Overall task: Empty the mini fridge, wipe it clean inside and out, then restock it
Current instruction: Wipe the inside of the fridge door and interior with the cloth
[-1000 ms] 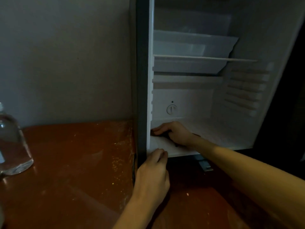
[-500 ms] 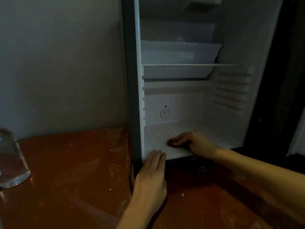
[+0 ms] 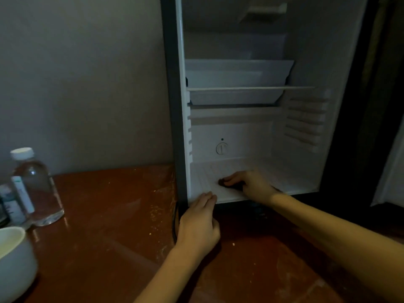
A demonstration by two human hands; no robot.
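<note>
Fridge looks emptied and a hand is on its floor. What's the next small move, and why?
Probably slide the dark cloth rightward along the fridge floor. The right hand holds it left of centre, the floor's right stretch lies beyond it, and the left hand rests on the fridge's front bottom edge, seemingly steadying it.

Light dim and even. A plain grey matt wall [image 3: 76, 84] fills my left side. Below me lies a glossy reddish-brown surface [image 3: 105, 237], scuffed, with pale scratches, yellowish specks and soft reflections. It meets the wall in a straight line. My far right is a near-black shadowed strip [image 3: 376, 127].
</note>
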